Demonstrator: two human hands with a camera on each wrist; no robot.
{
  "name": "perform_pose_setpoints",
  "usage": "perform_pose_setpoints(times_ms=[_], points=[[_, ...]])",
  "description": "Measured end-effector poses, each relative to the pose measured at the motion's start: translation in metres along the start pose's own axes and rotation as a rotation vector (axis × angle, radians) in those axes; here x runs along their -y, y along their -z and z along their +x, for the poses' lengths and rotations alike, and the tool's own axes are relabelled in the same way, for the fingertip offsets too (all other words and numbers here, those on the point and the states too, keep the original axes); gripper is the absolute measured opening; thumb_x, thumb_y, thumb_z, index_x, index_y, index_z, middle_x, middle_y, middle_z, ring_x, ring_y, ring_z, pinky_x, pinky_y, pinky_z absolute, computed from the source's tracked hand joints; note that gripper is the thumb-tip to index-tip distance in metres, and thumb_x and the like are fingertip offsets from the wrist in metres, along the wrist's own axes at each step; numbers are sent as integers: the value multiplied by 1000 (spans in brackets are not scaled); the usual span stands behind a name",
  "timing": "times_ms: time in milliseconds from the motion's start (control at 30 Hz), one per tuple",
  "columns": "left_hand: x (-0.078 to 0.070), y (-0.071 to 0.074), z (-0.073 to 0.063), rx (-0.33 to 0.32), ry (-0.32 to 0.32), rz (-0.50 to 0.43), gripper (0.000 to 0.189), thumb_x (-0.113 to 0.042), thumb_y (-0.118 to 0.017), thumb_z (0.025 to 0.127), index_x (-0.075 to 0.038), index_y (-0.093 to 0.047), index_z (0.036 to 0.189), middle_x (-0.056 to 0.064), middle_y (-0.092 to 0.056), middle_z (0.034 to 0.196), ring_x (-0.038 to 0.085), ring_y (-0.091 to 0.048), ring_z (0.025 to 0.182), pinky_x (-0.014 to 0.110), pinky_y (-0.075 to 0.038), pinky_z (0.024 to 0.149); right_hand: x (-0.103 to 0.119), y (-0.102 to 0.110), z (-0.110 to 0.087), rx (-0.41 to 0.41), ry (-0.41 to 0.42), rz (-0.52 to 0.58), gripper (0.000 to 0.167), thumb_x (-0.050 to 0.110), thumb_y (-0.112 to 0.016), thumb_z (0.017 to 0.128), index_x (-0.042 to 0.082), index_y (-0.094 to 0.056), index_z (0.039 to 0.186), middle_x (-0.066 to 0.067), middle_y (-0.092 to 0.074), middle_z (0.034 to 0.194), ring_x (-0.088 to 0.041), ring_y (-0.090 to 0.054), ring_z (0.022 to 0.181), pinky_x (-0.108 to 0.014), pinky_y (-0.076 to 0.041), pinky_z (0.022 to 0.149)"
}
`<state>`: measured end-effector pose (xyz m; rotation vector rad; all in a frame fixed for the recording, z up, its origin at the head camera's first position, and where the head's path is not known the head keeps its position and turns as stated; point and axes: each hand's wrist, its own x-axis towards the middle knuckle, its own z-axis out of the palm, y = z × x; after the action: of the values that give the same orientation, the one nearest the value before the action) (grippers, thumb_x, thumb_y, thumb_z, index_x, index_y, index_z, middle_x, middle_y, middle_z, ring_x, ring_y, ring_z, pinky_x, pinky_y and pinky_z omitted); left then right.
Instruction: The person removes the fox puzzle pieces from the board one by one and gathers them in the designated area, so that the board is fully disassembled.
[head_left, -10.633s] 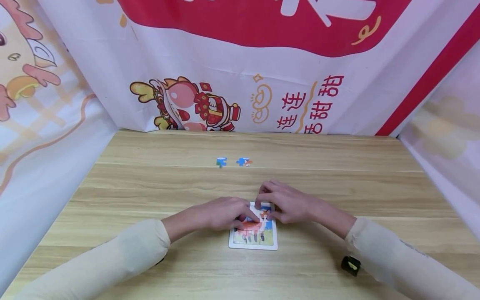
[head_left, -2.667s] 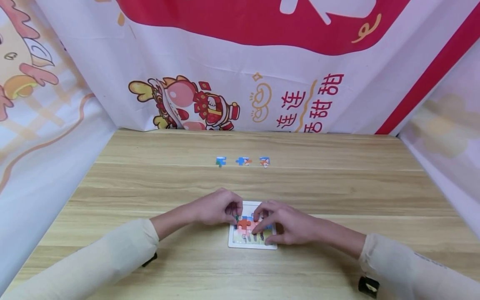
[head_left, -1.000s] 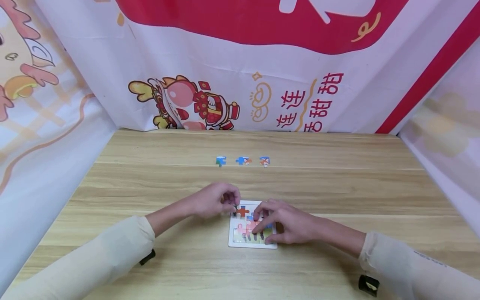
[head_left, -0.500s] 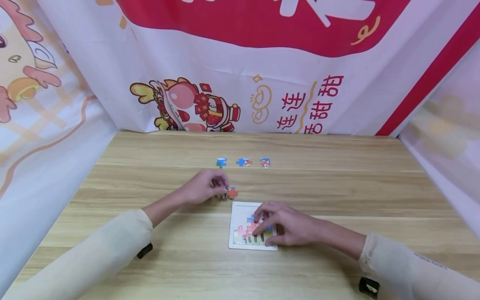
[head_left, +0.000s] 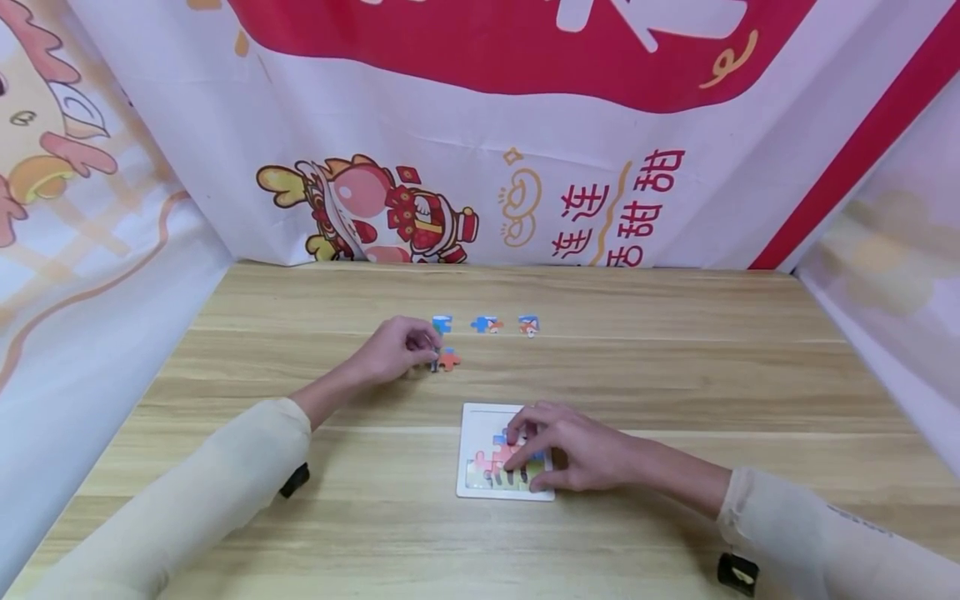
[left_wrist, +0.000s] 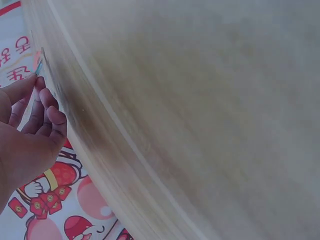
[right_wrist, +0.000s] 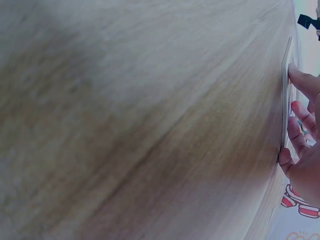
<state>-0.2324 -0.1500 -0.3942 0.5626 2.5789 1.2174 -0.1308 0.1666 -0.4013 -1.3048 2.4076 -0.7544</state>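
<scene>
My left hand (head_left: 393,348) pinches an orange-and-blue jigsaw piece (head_left: 450,359) between thumb and fingers, low over the table behind the puzzle tray. In the left wrist view the piece (left_wrist: 38,62) shows as a thin edge at the fingertips. The white puzzle tray (head_left: 478,423) lies flat, with joined pieces (head_left: 498,473) along its bottom and right and a bare upper-left area. My right hand (head_left: 573,446) rests over its right side, fingers bent down onto the pieces. In the right wrist view the thumb lies on the tray (right_wrist: 285,95).
At the back of the wooden table (head_left: 675,367) three jigsaw pieces lie in a row: a blue-green one (head_left: 442,322), partly behind my left hand, a blue-orange one (head_left: 486,324) and a fox-face one (head_left: 528,324). A printed cloth (head_left: 420,125) hangs behind the table.
My left hand has taken the orange piece out of the tray and carried it back and left, close to the row. Earlier, the fox-face piece joined that row. The right hand stays put lately.
</scene>
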Motion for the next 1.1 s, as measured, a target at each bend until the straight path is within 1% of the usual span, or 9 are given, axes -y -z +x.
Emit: perform_pose_setpoints(times_ms=[100,167,500,600,733,933,1100], points=[[2,2,3,-25,3,14,5,-2,-73,95,-3,-73,100,9,-68,92,22,-59,84,31,-50,75,-1,0,0,-3,7,4,29,26,-83,90,31,-79,119,8,-59,131,-10,-50,115,-36,-44,102],[2,2,4,-30,8,18,5,-2,-74,94,-3,-74,99,8,-68,91,22,-59,83,31,-50,73,-1,-1,0,-2,8,6,29,26,-83,90,31,-79,119,8,-59,131,-11,-50,116,-37,-44,103],[1,0,9,-23,32,50,9,1,-77,89,-3,-74,97,7,-67,84,19,-59,76,27,-49,64,-1,-2,-1,1,-2,8,30,26,-83,91,32,-78,120,9,-58,131,-11,-50,116,-38,-44,103],[1,1,11,-20,44,62,8,0,-77,90,-3,-75,97,7,-68,84,20,-59,76,28,-49,65,-2,-2,0,-3,3,10,30,26,-83,91,31,-79,120,9,-58,131,-11,-50,116,-38,-44,104],[1,4,11,-2,57,72,8,-2,-77,91,-3,-77,99,7,-67,85,20,-58,78,29,-49,68,-1,-2,0,-5,10,8,30,25,-83,91,30,-79,120,8,-58,131,-11,-51,116,-38,-44,104],[3,6,11,0,47,92,10,0,-78,91,-2,-77,100,6,-68,85,19,-57,78,29,-49,69,-1,-1,0,-2,-2,6,29,25,-83,91,31,-79,119,9,-58,131,-10,-50,117,-38,-44,104],[1,6,10,2,49,109,11,-2,-78,91,-2,-78,102,6,-69,85,18,-58,77,29,-49,69,0,-1,0,3,-8,11,29,25,-82,91,31,-79,119,9,-58,132,-11,-50,117,-38,-44,104]])
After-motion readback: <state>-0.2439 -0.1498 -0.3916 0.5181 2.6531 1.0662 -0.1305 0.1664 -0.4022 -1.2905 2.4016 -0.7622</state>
